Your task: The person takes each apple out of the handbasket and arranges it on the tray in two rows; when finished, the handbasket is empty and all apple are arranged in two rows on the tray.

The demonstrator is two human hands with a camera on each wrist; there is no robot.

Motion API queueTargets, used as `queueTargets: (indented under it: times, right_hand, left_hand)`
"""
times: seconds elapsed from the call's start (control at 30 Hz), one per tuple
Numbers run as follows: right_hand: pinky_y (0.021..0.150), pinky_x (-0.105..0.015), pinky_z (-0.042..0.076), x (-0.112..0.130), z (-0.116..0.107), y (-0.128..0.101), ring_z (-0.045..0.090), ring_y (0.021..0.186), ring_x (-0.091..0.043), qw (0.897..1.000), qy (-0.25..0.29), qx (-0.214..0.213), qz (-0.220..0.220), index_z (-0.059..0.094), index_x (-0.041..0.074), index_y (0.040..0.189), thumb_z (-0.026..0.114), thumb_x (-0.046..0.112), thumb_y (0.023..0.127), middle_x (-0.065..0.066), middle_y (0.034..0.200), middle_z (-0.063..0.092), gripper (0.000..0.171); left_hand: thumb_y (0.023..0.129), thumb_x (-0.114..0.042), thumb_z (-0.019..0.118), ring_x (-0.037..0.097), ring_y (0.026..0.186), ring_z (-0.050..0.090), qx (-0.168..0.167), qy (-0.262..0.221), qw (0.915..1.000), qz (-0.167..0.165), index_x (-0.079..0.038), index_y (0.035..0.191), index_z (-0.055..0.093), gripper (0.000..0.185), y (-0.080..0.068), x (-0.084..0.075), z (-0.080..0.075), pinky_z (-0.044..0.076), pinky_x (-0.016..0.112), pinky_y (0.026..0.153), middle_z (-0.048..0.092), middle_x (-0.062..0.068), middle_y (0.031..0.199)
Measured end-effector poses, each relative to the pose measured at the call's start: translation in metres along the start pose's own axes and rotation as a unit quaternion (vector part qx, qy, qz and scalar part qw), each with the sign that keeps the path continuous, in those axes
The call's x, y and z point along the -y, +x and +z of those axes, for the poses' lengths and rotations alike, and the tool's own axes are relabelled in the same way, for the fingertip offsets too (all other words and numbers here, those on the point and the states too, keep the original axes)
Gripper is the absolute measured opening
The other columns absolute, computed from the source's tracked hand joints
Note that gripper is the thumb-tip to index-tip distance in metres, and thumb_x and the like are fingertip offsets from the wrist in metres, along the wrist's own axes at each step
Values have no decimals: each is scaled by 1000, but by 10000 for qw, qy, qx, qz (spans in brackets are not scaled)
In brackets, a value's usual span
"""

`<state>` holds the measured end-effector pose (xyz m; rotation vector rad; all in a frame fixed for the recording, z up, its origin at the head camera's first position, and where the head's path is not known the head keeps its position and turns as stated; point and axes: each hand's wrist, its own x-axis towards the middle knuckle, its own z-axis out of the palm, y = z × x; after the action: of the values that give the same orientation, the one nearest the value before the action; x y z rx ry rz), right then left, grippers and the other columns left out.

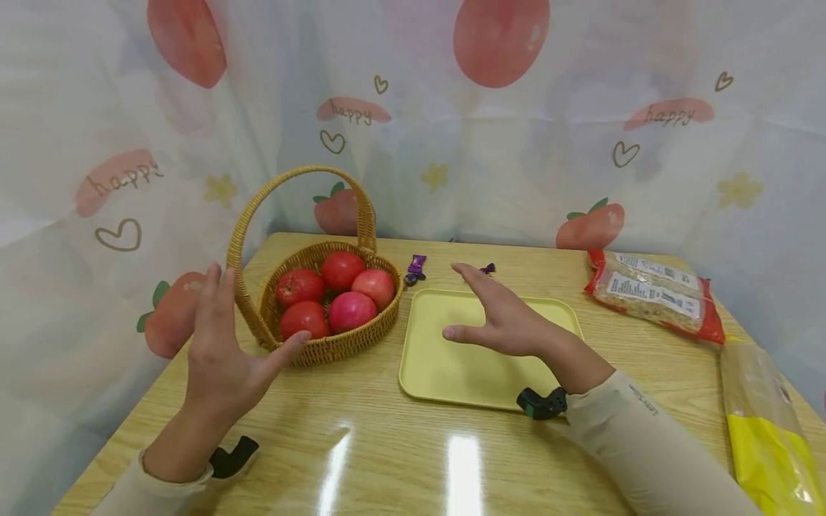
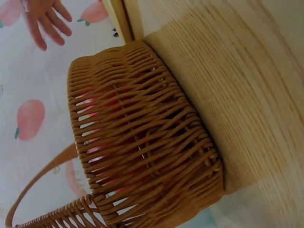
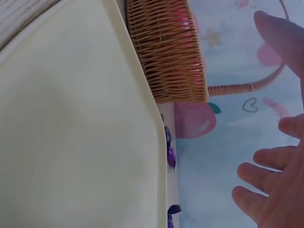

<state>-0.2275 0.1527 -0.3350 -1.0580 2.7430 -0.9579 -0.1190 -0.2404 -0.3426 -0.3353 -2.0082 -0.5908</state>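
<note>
Your left hand (image 1: 216, 358) and right hand (image 1: 500, 319) hover open, holding nothing, either side of the wicker basket (image 1: 323, 315) of apples (image 1: 351, 309) standing beside the yellow tray (image 1: 445, 369). Clipping its tall handle (image 1: 297, 188) risks tipping the fruit out.

1. Woven wicker basket (image 1: 335, 337), rough and ribbed.
2. Glossy wood-grain tabletop (image 1: 387, 444), mirrored glare.
3. Matt, smooth plastic tray (image 1: 439, 365), pale yellow.
4. Shiny-skinned red apples (image 1: 351, 309).
5. Crinkled clear-plastic packets (image 1: 652, 294).
6. Thin printed cloth backdrop (image 1: 516, 143).
</note>
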Motion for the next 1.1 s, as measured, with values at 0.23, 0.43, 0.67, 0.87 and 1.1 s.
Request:
queueTargets:
  times: [0.23, 0.43, 0.67, 0.87, 1.1]
  right_hand:
    - [125, -62, 28, 0, 0, 3, 23, 159, -31, 10000, 53, -4, -5, 11, 24, 168, 72, 58, 92, -2, 174, 17, 103]
    - [125, -61, 28, 0, -1, 9, 25, 158, -31, 9999, 91, 38, 84, 12, 24, 168, 72, 59, 92, -3, 174, 18, 103]
    - [125, -60, 30, 2, 2, 19, 31, 156, -31, 9998, 146, 121, 78, 13, 25, 168, 71, 61, 92, -3, 173, 21, 102]
    - [123, -61, 33, 5, 6, 31, 37, 153, -30, 9995, 234, 178, -86, 15, 24, 168, 71, 61, 92, -2, 172, 24, 101]
    - [121, -61, 35, 10, 8, 45, 39, 152, -30, 9991, 297, 238, -208, 17, 27, 168, 71, 62, 91, -2, 171, 27, 100]
  left_hand:
    - [84, -51, 85, 44, 131, 56, 184, -247, 9985, -459, -7, 161, 35, 101, 1, 9, 2, 48, 20, 110, 50, 22, 153]
    - [68, -4, 97, 47, 122, 63, 361, -402, 9962, -684, -13, 163, 32, 116, 1, 10, 1, 38, 0, 98, 50, 20, 153]
    - [68, 1, 95, 48, 111, 66, 320, -407, 9958, -754, -12, 162, 36, 112, -2, 11, 0, 39, -3, 94, 53, 20, 149]
    - [73, 5, 91, 48, 108, 68, 377, -367, 9951, -833, -13, 162, 36, 106, -3, 15, -3, 40, -2, 94, 57, 25, 143]
    - [75, 6, 88, 47, 101, 70, 333, -268, 9963, -744, -12, 160, 38, 101, -1, 17, -3, 39, -3, 92, 60, 27, 130]
